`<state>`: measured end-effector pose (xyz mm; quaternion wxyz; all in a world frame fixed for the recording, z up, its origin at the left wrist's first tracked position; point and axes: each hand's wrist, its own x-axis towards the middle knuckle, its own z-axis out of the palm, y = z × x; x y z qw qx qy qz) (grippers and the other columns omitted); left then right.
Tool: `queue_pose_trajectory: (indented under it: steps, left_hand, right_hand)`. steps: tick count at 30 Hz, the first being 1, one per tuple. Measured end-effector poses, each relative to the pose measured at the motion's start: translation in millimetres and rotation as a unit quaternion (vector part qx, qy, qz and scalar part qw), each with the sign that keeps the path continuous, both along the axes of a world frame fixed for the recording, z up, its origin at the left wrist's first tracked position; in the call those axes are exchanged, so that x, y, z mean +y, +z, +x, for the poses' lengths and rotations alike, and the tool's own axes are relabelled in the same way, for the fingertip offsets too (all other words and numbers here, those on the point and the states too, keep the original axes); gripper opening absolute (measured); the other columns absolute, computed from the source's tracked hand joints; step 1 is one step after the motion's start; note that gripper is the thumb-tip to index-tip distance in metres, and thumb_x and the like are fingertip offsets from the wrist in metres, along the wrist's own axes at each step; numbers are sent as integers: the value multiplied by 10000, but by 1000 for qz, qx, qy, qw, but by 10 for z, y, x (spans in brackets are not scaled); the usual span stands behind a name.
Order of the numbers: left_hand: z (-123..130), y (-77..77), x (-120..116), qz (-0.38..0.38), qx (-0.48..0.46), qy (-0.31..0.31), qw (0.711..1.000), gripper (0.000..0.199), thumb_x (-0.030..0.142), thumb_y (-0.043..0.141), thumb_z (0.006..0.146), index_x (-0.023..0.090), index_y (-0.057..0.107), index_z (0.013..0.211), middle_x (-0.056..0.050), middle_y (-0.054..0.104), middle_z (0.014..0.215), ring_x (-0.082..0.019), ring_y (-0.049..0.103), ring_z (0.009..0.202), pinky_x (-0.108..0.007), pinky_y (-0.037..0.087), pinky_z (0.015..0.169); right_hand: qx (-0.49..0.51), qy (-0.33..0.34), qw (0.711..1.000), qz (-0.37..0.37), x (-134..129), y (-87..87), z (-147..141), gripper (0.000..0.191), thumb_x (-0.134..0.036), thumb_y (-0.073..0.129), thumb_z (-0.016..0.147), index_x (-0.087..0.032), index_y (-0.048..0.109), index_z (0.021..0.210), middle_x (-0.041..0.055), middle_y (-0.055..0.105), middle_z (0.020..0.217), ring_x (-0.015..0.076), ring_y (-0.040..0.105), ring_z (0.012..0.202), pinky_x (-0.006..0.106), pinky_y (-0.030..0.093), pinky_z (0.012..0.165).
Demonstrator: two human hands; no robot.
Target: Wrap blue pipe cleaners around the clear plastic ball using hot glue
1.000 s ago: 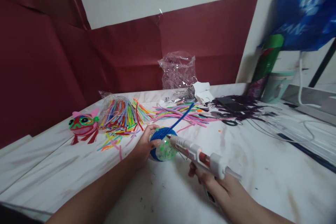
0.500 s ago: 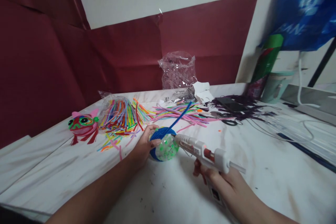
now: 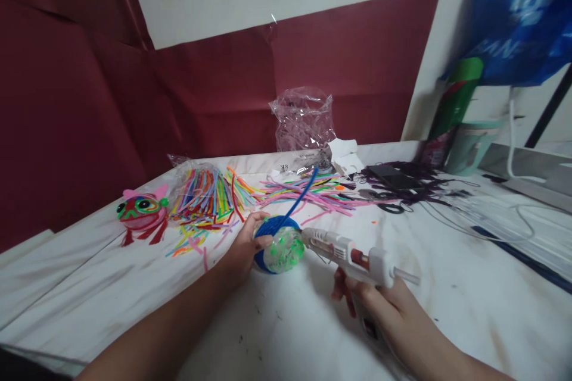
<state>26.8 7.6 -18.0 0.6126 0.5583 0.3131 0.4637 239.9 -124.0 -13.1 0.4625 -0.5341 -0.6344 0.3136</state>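
Note:
My left hand (image 3: pixel 247 245) is closed around the left side of a round, clear ball (image 3: pixel 285 252) with green spots, partly covered with blue pipe cleaner. A loose length of blue pipe cleaner (image 3: pixel 304 190) sticks up from the ball toward the back right. In my right hand (image 3: pixel 373 303) is a white hot glue gun (image 3: pixel 337 248), with fingers around its handle by the red trigger. The gun's nozzle is at the ball's upper right edge; whether it touches I cannot tell. A glue stick (image 3: pixel 406 275) pokes out of its rear.
A pink decorated animal figure (image 3: pixel 142 214) stands at left, beside a bag of colourful pipe cleaners (image 3: pixel 203 193). More pipe cleaners (image 3: pixel 308 193) lie behind the ball. Scissors (image 3: pixel 391 208), a dark phone (image 3: pixel 393 178) and a pale green cup (image 3: pixel 473 146) are at right.
The glue gun has shifted slightly right, along with my right hand. The loose end of the blue pipe cleaner leans a little further left and bends more. My left hand keeps its hold.

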Motion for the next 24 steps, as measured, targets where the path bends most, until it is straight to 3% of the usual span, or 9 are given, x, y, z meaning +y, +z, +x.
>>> queue_pose_trajectory:
  steps: [7, 12, 20, 24]
  left_hand:
    - [-4, -14, 17, -3, -3, -8, 1000, 454, 183, 649, 613, 240, 483, 1032, 14, 574, 880, -134, 543, 679, -228, 394, 580]
    - [-10, -12, 11, -8, 5, -13, 1000, 465, 190, 649, 633, 249, 468, 1057, 7, 591, 904, -147, 568, 687, -243, 407, 597]
    - [-28, -41, 24, 12, -5, -29, 999, 469, 249, 680, 649, 247, 467, 1067, -2, 593, 935, -165, 587, 740, -251, 433, 619]
    - [-21, -32, 22, 20, -2, -23, 1000, 478, 249, 687, 622, 236, 472, 1048, -8, 588, 952, -169, 586, 763, -245, 437, 617]
  right_hand:
    - [2, 6, 1000, -2, 8, -16, 13, 377, -377, 348, 874, -163, 632, 749, 5, 550, 595, 147, 498, 491, 248, 405, 447]
    - [39, 21, 999, -10, 7, 26, -8, 327, -353, 367, 859, -165, 621, 773, 9, 556, 673, 153, 523, 559, 244, 424, 478]
    - [10, 2, 1000, -6, 4, 82, -1, 400, -380, 338, 847, -161, 656, 745, 13, 559, 602, 145, 468, 480, 254, 379, 447]
    - [4, 0, 1000, -9, 10, 89, -8, 410, -388, 328, 853, -166, 655, 744, -14, 487, 514, 140, 444, 452, 245, 354, 424]
